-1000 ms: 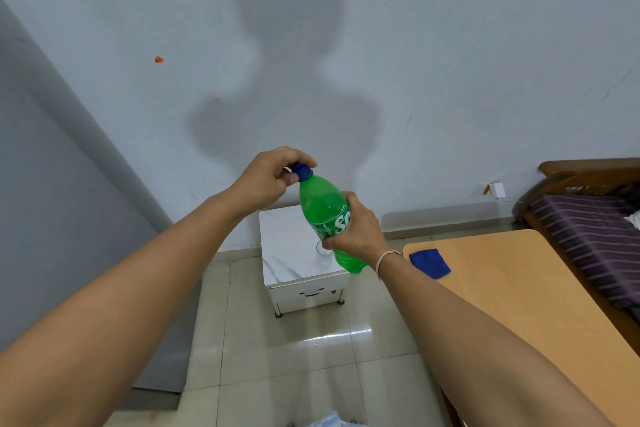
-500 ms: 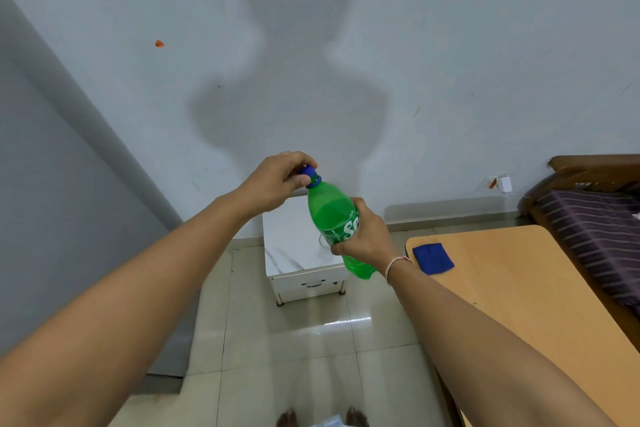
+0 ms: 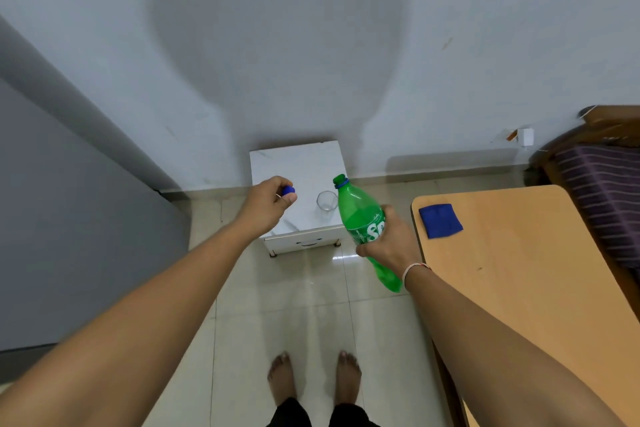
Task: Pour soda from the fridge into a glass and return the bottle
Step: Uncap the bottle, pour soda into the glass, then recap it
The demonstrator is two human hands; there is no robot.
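My right hand [image 3: 391, 239] grips a green soda bottle [image 3: 360, 215] around its label, tilted with the uncapped neck pointing up and left. The bottle's mouth is just right of a small clear glass [image 3: 326, 200], which stands upright near the front right of a white marble-topped side table [image 3: 301, 159]. My left hand [image 3: 268, 203] hovers over the table's left part and pinches the blue bottle cap [image 3: 287, 190] between its fingertips. The glass looks empty.
A grey fridge side [image 3: 69, 218] fills the left. A wooden table [image 3: 519, 270] with a blue cloth [image 3: 440, 220] stands at the right, and a striped bed [image 3: 602, 191] lies behind it. My bare feet [image 3: 313, 374] stand on the tiled floor.
The cap has come off the bottle and moved left with my left hand. The bottle moved right and lower, beside the glass. The view tilted down.
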